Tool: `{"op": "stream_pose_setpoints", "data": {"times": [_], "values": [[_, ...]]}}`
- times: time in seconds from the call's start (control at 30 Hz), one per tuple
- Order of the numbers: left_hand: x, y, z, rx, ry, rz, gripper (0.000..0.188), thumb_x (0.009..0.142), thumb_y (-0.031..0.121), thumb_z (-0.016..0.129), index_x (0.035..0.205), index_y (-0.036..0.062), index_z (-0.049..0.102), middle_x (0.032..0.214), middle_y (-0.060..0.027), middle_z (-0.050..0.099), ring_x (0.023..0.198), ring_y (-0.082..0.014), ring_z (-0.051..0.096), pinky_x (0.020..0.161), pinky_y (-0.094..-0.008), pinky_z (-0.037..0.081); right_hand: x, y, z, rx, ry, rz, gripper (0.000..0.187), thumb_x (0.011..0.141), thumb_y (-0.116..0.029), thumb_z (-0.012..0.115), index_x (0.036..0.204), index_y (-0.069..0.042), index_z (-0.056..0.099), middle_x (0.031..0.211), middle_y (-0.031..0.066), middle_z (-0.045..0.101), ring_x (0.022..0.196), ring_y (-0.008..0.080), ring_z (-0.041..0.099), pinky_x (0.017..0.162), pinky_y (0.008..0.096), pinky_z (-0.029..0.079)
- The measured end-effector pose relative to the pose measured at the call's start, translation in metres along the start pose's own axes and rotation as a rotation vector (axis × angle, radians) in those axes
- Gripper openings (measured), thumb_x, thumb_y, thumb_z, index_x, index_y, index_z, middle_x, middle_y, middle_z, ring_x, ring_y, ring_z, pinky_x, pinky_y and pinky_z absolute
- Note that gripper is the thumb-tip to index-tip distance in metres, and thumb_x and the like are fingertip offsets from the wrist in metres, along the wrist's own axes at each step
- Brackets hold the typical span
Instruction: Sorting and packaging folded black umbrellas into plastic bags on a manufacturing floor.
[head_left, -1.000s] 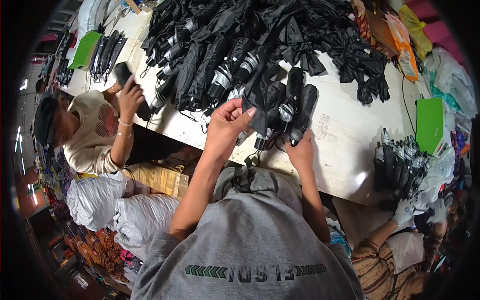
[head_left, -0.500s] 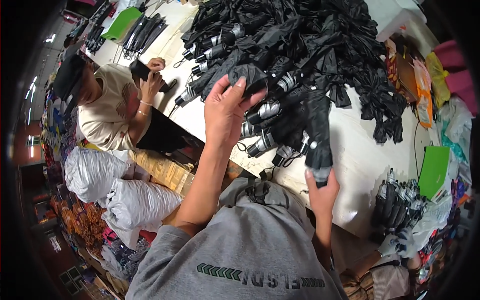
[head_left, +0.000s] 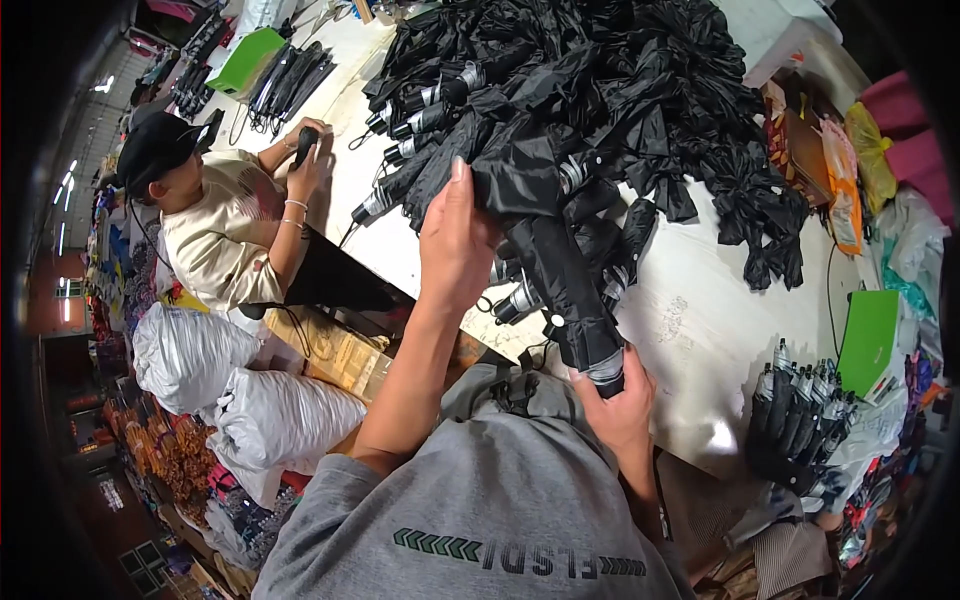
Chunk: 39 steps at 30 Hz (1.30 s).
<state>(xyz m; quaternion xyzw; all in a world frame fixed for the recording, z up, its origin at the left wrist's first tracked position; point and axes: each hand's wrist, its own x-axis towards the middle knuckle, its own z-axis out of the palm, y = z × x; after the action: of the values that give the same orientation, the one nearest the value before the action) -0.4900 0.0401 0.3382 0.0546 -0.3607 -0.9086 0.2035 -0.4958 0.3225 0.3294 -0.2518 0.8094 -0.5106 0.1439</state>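
A black folding umbrella (head_left: 560, 270) stretches from my right hand up to my left hand. My right hand (head_left: 618, 400) is closed around its handle end near the table's front edge. My left hand (head_left: 455, 245) presses against the loose black canopy fabric higher up. Behind it lies a big heap of black folded umbrellas (head_left: 620, 110) on the white table (head_left: 700, 330).
A person in a black cap and beige shirt (head_left: 215, 230) sits at the left, holding a small black object. Finished rolled umbrellas (head_left: 800, 420) are stacked at the right beside a green folder (head_left: 868, 340). White sacks (head_left: 240, 390) and a cardboard box lie below left.
My right hand has pulled the umbrella's handle toward me, off the pile. My left hand has slid up onto the canopy. The view has shifted, bringing the table closer.
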Motion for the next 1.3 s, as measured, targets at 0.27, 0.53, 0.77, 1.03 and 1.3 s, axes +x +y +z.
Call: {"op": "stream_pose_setpoints", "data": {"times": [0.27, 0.53, 0.77, 1.03, 1.3], "values": [[0.0, -0.014, 0.022, 0.326, -0.132, -0.068, 0.036, 0.093, 0.015, 0.071, 0.123, -0.0017, 0.059, 0.109, -0.0153, 0.072, 0.098, -0.026, 0.071, 0.087, -0.0358, 0.057, 0.003, 0.004, 0.004, 0.671, -0.309, 0.178, 0.037, 0.091, -0.016, 0.07, 0.119, 0.004, 0.06, 0.086, 0.0129, 0.071, 0.062, 0.0216, 0.06, 0.058, 0.0304, 0.049], [-0.025, -0.037, 0.025, 0.034, -0.251, -0.305, 0.054, 0.083, 0.011, 0.077, 0.13, -0.0038, 0.056, 0.12, -0.0222, 0.07, 0.112, -0.0337, 0.069, 0.1, -0.0456, 0.054, 0.014, 0.003, 0.021, 0.778, -0.399, 0.297, 0.033, 0.102, -0.027, 0.058, 0.112, 0.004, 0.061, 0.077, 0.0099, 0.064, 0.047, 0.0078, 0.043, 0.041, 0.0189, 0.031], [-0.035, -0.036, 0.03, -0.047, -0.249, -0.309, 0.073, 0.078, 0.012, 0.077, 0.141, -0.0056, 0.046, 0.126, -0.026, 0.065, 0.12, -0.0413, 0.064, 0.104, -0.0494, 0.052, 0.034, -0.028, 0.011, 1.17, -0.579, 0.452, 0.035, 0.103, -0.028, 0.057, 0.115, 0.004, 0.056, 0.076, 0.009, 0.063, 0.044, 0.0072, 0.042, 0.041, 0.0191, 0.033], [-0.05, -0.042, 0.032, -0.003, -0.321, -0.349, 0.071, 0.084, 0.018, 0.075, 0.144, -0.0054, 0.044, 0.13, -0.0248, 0.064, 0.119, -0.0389, 0.064, 0.1, -0.0427, 0.055, 0.033, -0.021, 0.01, 1.523, -0.597, 0.67, 0.024, 0.1, -0.023, 0.064, 0.105, 0.0, 0.059, 0.067, 0.0037, 0.06, 0.048, 0.0073, 0.046, 0.042, 0.0216, 0.032], [-0.042, -0.049, 0.04, 0.086, 0.196, -0.364, 0.034, 0.099, 0.025, 0.06, 0.115, -0.0044, 0.064, 0.107, -0.0165, 0.072, 0.098, -0.0259, 0.072, 0.091, -0.0362, 0.058, 0.035, -0.025, 0.016, 0.686, -0.402, 0.399, 0.018, 0.1, -0.017, 0.06, 0.101, 0.001, 0.061, 0.063, 0.0048, 0.059, 0.047, 0.0097, 0.047, 0.044, 0.0223, 0.038]]}}
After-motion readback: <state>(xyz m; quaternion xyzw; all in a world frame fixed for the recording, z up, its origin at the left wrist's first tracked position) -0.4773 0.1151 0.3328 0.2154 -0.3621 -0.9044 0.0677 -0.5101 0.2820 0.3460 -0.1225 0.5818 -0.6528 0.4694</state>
